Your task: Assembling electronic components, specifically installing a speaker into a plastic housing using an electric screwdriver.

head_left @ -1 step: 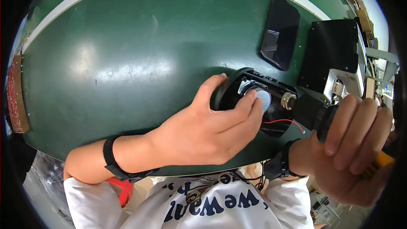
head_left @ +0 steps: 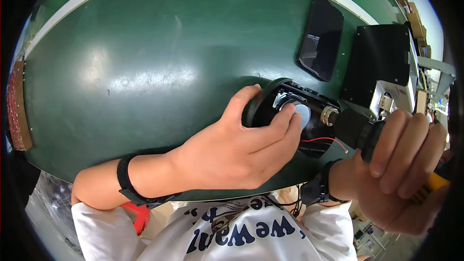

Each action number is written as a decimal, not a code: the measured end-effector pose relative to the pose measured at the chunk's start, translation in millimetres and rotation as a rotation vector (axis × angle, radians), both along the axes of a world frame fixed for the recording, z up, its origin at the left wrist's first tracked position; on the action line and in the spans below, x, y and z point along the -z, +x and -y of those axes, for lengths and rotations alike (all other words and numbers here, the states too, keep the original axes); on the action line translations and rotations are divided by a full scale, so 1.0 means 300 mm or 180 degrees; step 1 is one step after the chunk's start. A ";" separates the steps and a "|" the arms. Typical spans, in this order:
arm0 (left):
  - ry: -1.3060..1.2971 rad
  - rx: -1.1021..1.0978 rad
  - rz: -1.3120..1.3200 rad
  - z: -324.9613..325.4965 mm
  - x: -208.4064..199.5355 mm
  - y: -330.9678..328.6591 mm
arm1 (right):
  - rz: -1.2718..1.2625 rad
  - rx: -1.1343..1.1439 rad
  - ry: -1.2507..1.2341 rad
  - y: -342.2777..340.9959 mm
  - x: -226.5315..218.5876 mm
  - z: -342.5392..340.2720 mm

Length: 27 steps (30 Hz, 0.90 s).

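Observation:
My left hand (head_left: pixel 237 152) is closed around a black housing (head_left: pixel 316 97) with a curved rim. Its thumb presses the outer rim and its fingertips reach inside, at a round grey disc (head_left: pixel 303 115). Out of the housing runs a thin red wire (head_left: pixel 321 138) ending in a small pale plug. In my right hand (head_left: pixel 403 179) is an electric screwdriver (head_left: pixel 355 128), black at the nose with yellow showing at the palm. Its metal collar (head_left: pixel 329 115) points left at the housing's right side. The tip of the screwdriver is hard to make out.
A black phone-like slab (head_left: pixel 321 38) lies beyond the housing on the green table (head_left: pixel 145 43). Right of it stands a black box (head_left: pixel 376 60) with a silver metal bracket (head_left: pixel 386 96). A brown cardboard piece (head_left: pixel 20 106) sits along the far left edge.

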<state>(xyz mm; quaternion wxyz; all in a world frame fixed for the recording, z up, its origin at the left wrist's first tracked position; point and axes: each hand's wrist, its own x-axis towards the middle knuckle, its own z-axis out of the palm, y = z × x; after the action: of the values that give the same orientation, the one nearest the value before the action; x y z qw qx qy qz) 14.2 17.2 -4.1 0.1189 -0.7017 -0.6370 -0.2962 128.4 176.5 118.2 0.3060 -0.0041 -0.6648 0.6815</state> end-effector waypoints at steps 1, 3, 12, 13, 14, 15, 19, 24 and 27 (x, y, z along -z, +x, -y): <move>0.0020 0.0014 -0.0027 -0.004 0.002 -0.002 | 0.0027 -0.0020 0.0006 -0.013 0.007 -0.001; 0.0025 -0.0004 0.0019 -0.008 0.006 0.002 | 0.0149 -0.0126 -0.0056 -0.033 0.018 -0.001; 0.0046 -0.0037 0.0149 -0.004 0.000 0.012 | 0.0564 -0.0454 -0.0230 -0.055 0.026 0.002; 0.0014 -0.0023 0.0158 -0.001 0.000 0.012 | 0.0615 -0.0441 -0.0194 -0.053 0.026 0.000; 0.0012 -0.0034 0.0159 0.001 0.003 0.010 | 0.0616 -0.0452 -0.0195 -0.052 0.020 -0.004; 0.0045 0.0000 0.0090 0.004 0.009 0.007 | 0.0724 -0.0491 -0.0188 -0.051 0.012 -0.008; 0.0059 0.0048 -0.0026 0.002 0.006 0.006 | 0.0773 -0.0386 -0.0243 -0.047 0.011 0.010; 0.0039 0.0071 -0.0040 0.002 0.008 0.008 | 0.0450 -0.0384 0.0097 -0.050 0.043 0.014; 0.0043 0.0076 -0.0030 0.003 0.006 0.008 | 0.0388 -0.0400 0.0169 -0.062 0.050 0.019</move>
<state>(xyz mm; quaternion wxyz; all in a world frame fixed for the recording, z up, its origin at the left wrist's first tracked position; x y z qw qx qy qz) 16.5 16.2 -6.0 0.1230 -0.7098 -0.6260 -0.2986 109.7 171.0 103.3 0.2216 0.0043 -0.6990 0.6799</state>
